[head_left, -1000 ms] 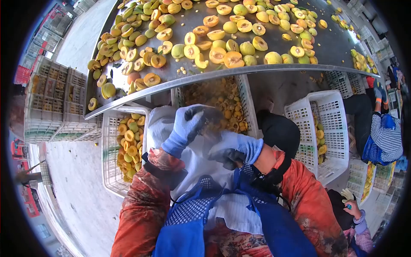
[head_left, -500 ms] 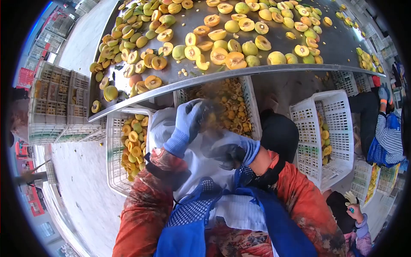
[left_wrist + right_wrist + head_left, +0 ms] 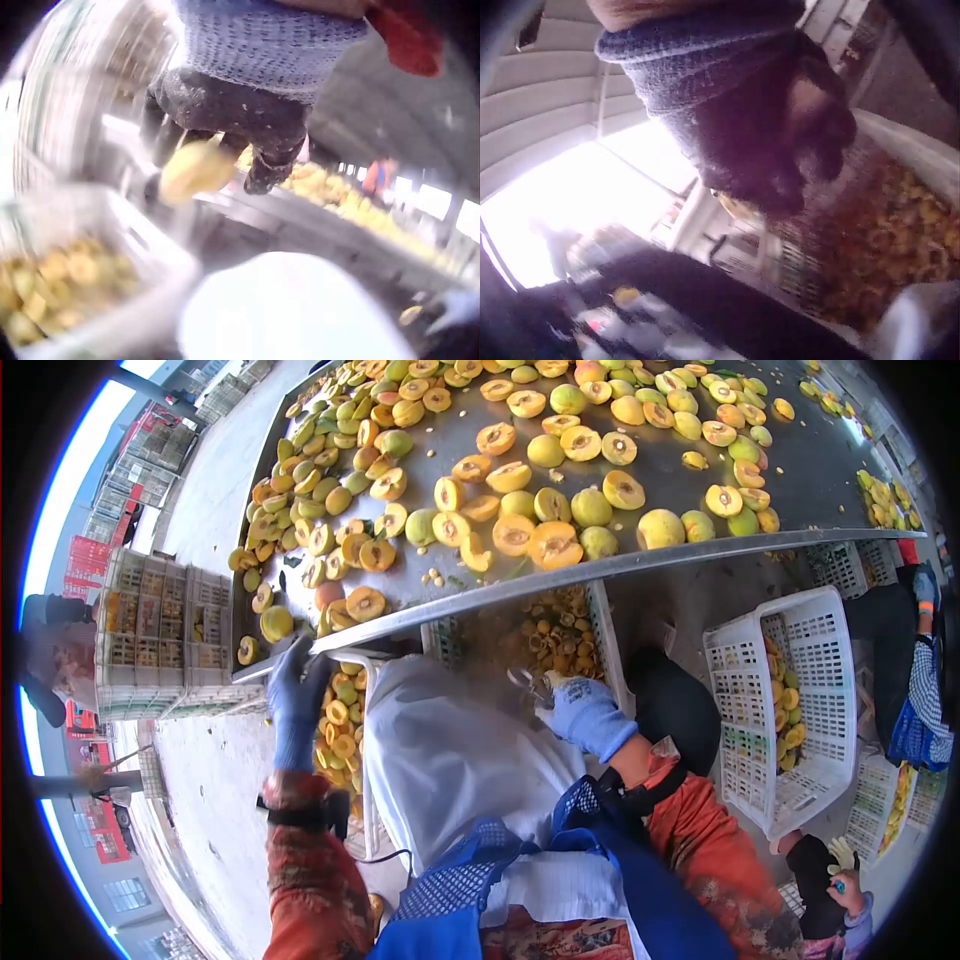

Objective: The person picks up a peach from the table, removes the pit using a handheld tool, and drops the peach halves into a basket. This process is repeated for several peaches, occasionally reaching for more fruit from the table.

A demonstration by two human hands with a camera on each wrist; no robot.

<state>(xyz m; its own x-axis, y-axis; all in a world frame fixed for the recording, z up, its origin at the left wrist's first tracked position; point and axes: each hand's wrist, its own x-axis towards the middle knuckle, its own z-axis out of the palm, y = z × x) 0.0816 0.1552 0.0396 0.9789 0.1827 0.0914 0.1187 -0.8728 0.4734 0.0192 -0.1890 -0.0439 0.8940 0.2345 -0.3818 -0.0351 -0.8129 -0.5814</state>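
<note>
My left hand (image 3: pixel 298 695), in a blue glove with a dark palm, is beside the table's near left corner, fingers extended, over a white crate (image 3: pixel 372 735) of yellow stone-fruit halves. In the left wrist view a blurred yellow piece of stone fruit (image 3: pixel 196 172) shows just off its fingertips. My right hand (image 3: pixel 590 715), gloved alike, is over the white cloth on my lap with fingers curled. A shiny curved metal tool (image 3: pixel 522 678) sticks out from its fingertips. Below and beyond it, another crate (image 3: pixel 605 635) holds darker fruit scraps (image 3: pixel 900 247).
The metal table (image 3: pixel 700 543) ahead carries many whole and halved stone fruits (image 3: pixel 553 545). A further white crate (image 3: pixel 785 710) stands to the right, with people working beyond. Stacked crates (image 3: pixel 160 630) are at the left. Grey cloth (image 3: pixel 450 735) covers my lap.
My left hand has moved from over my lap, close to the right hand, out to the left by the table corner and crate. The right hand has turned and shifted slightly forward.
</note>
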